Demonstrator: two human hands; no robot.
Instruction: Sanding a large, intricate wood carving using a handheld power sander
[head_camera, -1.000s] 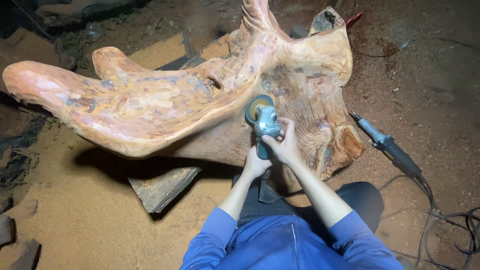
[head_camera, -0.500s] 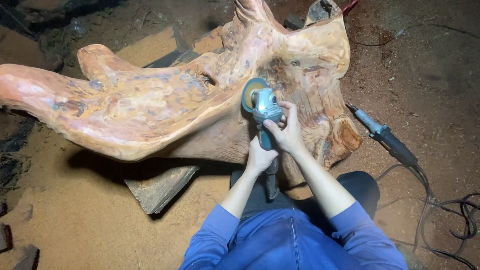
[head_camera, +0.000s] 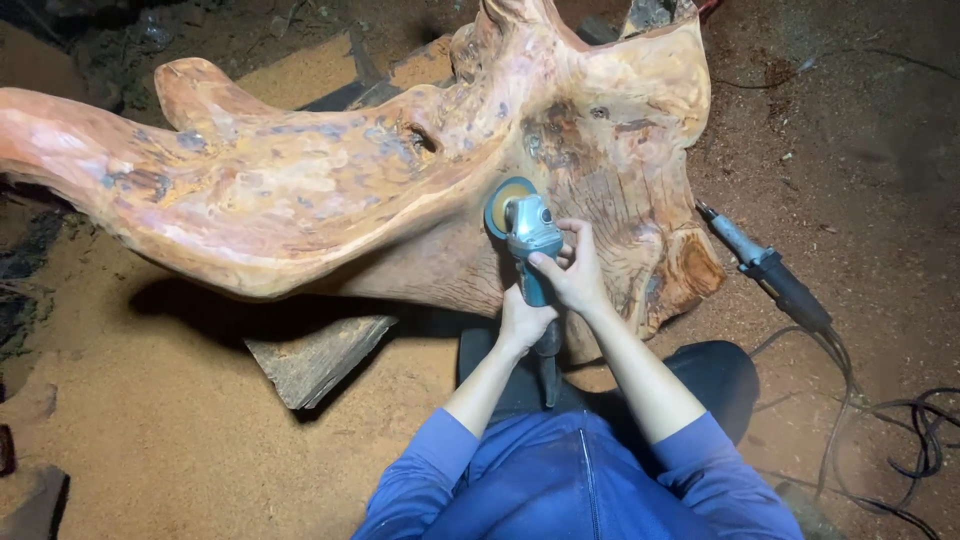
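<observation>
A large reddish, gnarled tree-root carving (head_camera: 330, 190) lies across the sawdust-covered ground. Both hands hold a teal angle grinder (head_camera: 527, 235). Its round sanding disc (head_camera: 500, 205) presses against the wood near the middle of the piece. My left hand (head_camera: 523, 322) grips the grinder's rear handle. My right hand (head_camera: 572, 268) wraps the body just behind the head. My blue sleeves and dark trousers fill the bottom of the view.
A second power tool (head_camera: 765, 265) lies on the ground at the right, its black cable (head_camera: 900, 430) coiling toward the lower right. A grey wood wedge (head_camera: 318, 355) props the root underneath. Sawdust covers the floor; dark debris sits at the left edge.
The grinder and both hands have shifted slightly up along the wood face. The root and the tool on the ground have stayed put.
</observation>
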